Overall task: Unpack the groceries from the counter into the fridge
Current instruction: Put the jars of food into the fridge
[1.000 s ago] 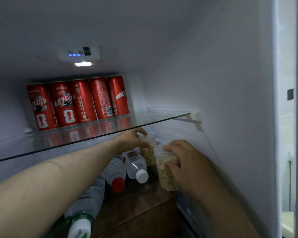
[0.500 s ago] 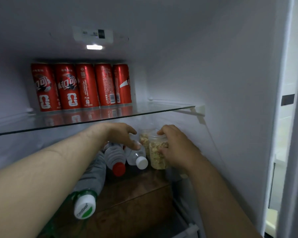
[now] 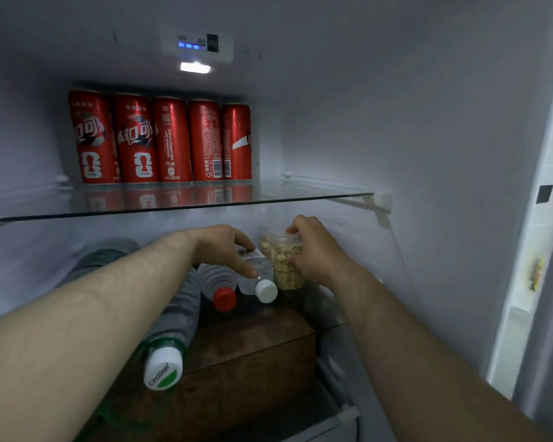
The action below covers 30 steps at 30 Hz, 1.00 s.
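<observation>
On the lower fridge shelf, at the back right, my right hand point(image 3: 315, 252) grips a clear plastic jar of pale flakes point(image 3: 284, 263) that stands upright. A second such jar point(image 3: 266, 243) shows partly behind it, to the left. My left hand point(image 3: 225, 248) lies over a small white-capped water bottle point(image 3: 260, 279) lying on its side, with thumb and index finger curled round its body. Beside that one lies a red-capped bottle point(image 3: 219, 287), and nearer me a larger bottle with a white and green cap point(image 3: 170, 342).
Several red soda cans point(image 3: 160, 138) stand in a row at the back of the glass shelf point(image 3: 300, 197) above my hands. The bottles rest on a brown surface point(image 3: 253, 355). The fridge wall point(image 3: 428, 154) is close on the right, and the door edge point(image 3: 524, 282) is beyond it.
My left hand let go of the rear jar and came down onto the white-capped bottle. My right hand pushed its jar further back, beside the other jar.
</observation>
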{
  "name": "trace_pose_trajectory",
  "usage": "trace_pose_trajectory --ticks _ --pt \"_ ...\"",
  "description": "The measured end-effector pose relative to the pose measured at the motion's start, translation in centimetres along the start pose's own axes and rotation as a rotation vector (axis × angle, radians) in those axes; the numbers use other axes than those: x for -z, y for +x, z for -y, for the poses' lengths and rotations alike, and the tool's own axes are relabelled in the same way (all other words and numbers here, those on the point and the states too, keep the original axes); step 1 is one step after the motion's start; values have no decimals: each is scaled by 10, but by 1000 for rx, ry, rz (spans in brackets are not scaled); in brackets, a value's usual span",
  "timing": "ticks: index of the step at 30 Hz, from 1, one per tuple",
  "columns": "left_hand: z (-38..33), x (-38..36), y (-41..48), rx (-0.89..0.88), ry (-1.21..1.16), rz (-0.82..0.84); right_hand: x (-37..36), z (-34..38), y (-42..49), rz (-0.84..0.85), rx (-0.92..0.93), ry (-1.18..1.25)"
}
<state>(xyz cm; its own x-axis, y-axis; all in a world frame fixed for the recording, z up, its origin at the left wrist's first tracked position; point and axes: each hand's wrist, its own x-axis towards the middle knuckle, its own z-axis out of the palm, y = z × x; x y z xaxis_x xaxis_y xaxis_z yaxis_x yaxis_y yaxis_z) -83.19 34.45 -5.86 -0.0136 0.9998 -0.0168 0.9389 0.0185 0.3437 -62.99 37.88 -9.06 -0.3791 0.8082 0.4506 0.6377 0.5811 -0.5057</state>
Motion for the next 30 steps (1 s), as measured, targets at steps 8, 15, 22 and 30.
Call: trace_pose_trajectory --ticks 8,15,22,30 --pt "1 -1 3 5 6 9 -16 -7 28 -8 17 -31" --pt "0 0 4 12 -3 18 -25 -7 43 -6 18 -16" --pt "-1 0 4 25 -17 15 -29 -6 54 7 19 -33" --pt "-6 0 -2 36 16 27 -25 -2 48 45 41 -56"
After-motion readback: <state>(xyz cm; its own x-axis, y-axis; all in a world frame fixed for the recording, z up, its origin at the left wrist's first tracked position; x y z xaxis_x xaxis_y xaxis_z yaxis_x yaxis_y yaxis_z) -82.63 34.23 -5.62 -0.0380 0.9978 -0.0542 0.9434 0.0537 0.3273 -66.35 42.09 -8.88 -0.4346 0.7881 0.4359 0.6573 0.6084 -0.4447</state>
